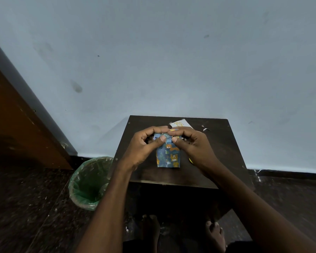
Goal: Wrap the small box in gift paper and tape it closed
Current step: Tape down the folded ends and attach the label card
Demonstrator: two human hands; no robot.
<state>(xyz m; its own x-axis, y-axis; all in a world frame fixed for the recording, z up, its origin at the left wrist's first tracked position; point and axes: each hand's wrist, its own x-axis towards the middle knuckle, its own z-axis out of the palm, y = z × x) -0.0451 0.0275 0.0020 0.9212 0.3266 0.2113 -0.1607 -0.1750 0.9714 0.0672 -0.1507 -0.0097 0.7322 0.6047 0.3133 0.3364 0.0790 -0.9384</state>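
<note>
Both bare forearms reach forward from the bottom of the view and converge over the middle of the dark brown wooden tabletop (217,143). The left hand (144,145) curls its fingers over the top, thumb pressed flat against the upper front of the small upright box wrapped in blue animal-print gift paper (169,156). The right hand (192,143) mirrors it, fingers hooked over the top, thumb tip pinching beside the left thumb. Two bare feet stand below.

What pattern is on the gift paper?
Blue gift paper printed with orange bears and small trees, clearest in the head view.
</note>
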